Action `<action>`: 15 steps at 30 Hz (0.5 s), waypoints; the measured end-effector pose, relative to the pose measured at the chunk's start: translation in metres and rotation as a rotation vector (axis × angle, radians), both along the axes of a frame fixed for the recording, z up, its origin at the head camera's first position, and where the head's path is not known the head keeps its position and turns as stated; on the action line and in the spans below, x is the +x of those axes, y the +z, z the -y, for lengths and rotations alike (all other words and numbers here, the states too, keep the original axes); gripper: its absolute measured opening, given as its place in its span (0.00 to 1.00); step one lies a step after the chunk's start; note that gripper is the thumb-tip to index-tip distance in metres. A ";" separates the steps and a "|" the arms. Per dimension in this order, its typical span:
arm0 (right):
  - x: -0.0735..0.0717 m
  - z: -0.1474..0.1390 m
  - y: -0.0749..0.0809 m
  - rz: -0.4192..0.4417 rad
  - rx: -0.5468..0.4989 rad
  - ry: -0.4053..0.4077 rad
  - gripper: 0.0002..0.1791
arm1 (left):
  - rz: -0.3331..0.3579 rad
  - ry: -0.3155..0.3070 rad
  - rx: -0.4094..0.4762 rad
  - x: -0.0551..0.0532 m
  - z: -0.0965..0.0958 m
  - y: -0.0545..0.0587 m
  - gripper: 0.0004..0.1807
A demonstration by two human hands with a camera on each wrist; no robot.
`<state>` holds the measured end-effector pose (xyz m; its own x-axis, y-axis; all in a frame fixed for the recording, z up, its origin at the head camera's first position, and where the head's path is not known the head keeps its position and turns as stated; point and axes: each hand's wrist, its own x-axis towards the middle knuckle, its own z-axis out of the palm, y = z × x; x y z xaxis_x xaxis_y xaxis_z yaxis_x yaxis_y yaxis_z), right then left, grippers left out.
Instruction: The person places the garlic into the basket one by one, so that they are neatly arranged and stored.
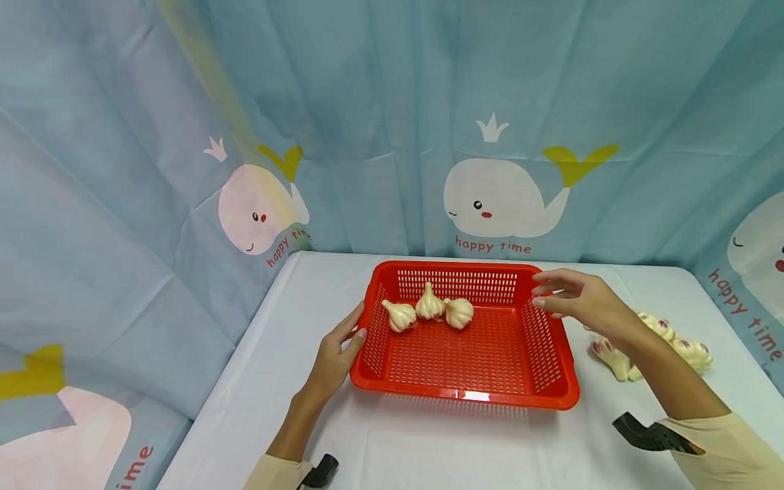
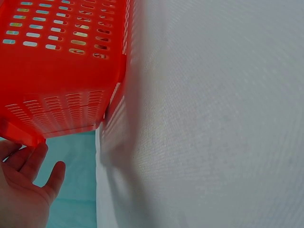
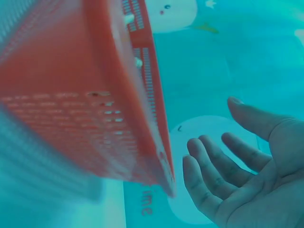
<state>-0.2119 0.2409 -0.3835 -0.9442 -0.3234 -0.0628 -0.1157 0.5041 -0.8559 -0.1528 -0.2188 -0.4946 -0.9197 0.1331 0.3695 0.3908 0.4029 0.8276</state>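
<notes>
A red plastic basket [image 1: 459, 403] with slotted sides sits on the white table, and three garlic bulbs [image 1: 431, 304] lie in its far left part. My left hand [image 1: 333, 354] is at the basket's left rim; in the left wrist view its fingers [image 2: 34, 161] touch the rim while the thumb stands apart. Over the basket's right rim is my right hand [image 1: 578, 297], holding nothing. The right wrist view shows that hand [image 3: 237, 175] with spread, slightly bent fingers, apart from the basket [image 3: 57, 57]. More garlic bulbs [image 1: 692, 354] lie right of the basket, partly hidden by my right forearm.
A white cloth covers the table [image 1: 422, 449]. Behind it and along the sides hangs a blue curtain [image 1: 380, 102] with whale prints. Dark straps [image 1: 649, 433] show at both sleeves.
</notes>
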 end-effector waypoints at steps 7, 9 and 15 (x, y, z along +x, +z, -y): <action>0.014 -0.022 -0.012 -0.003 0.047 -0.063 0.37 | -0.005 -0.002 -0.003 -0.001 0.000 -0.002 0.31; 0.017 -0.029 -0.015 -0.017 0.039 -0.073 0.36 | -0.002 0.000 -0.003 -0.001 0.000 -0.002 0.31; 0.026 -0.052 -0.025 -0.032 0.042 -0.120 0.35 | -0.003 0.000 -0.007 -0.001 0.001 -0.001 0.31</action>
